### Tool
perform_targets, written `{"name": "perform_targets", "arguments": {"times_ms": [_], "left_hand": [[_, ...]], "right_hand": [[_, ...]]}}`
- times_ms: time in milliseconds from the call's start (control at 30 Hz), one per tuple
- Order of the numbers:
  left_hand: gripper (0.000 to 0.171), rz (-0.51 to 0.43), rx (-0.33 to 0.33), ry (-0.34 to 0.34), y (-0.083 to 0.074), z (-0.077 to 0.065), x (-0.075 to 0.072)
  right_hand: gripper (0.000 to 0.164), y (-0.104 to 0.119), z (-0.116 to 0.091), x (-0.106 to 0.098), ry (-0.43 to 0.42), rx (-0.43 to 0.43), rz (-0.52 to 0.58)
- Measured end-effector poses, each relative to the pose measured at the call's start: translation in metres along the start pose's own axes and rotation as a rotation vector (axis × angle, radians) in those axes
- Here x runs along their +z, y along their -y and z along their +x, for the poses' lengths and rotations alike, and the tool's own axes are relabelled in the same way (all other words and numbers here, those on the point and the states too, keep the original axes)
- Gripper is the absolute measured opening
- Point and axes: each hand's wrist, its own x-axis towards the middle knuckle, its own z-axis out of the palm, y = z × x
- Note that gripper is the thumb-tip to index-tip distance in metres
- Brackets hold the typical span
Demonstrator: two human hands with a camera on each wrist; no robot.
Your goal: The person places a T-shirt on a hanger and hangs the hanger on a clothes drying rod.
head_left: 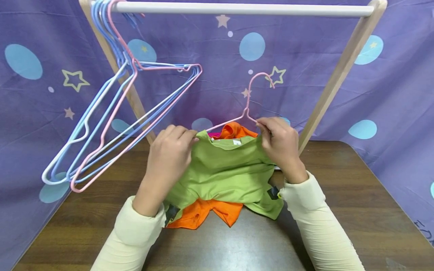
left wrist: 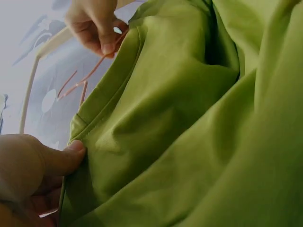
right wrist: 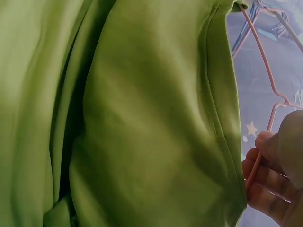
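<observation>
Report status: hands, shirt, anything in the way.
Left hand pinching green shirt near collar. Right hand pinching pink hanger. One hanger end hidden by shirt, hook free. Orange garment beneath, not visibly blocking.

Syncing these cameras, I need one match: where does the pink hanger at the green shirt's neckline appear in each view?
Head: pink hanger just right of centre, hook raised above the green shirt.
Left wrist: upper left, its wire running down-left from the right hand.
Right wrist: right side, from the top down to the fingers.
Shared landmark: the green shirt, large in both wrist views.
</observation>
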Motion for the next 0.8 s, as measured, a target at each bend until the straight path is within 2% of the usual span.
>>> {"name": "perform_targets", "arguments": {"times_ms": [167, 367, 500, 633, 733, 800], "left_hand": [[0.017, 0.023, -0.013, 0.036, -0.006, -0.002, 0.005], [0.015, 0.007, -0.091, 0.058, -0.006, -0.003, 0.005], [0.012, -0.001, -0.137, 0.044, -0.001, -0.002, 0.001], [0.011, -0.017, -0.166, 0.008, 0.006, -0.001, -0.004], [0.011, -0.029, -0.173, -0.027, 0.011, -0.001, -0.006], [0.011, -0.030, -0.175, -0.047, 0.013, -0.001, -0.008]], "right_hand": [[0.012, 0.009, -0.002, 0.005, 0.033, -0.048, -0.001], [0.010, 0.012, -0.002, 0.008, 0.054, -0.043, 0.057], [0.015, 0.007, 0.002, 0.002, 0.058, -0.031, 0.143], [0.023, -0.005, 0.005, -0.008, 0.073, 0.022, 0.172], [0.028, -0.014, 0.003, -0.014, 0.131, 0.070, 0.153], [0.026, -0.019, 0.002, -0.017, 0.176, 0.093, 0.135]]}}
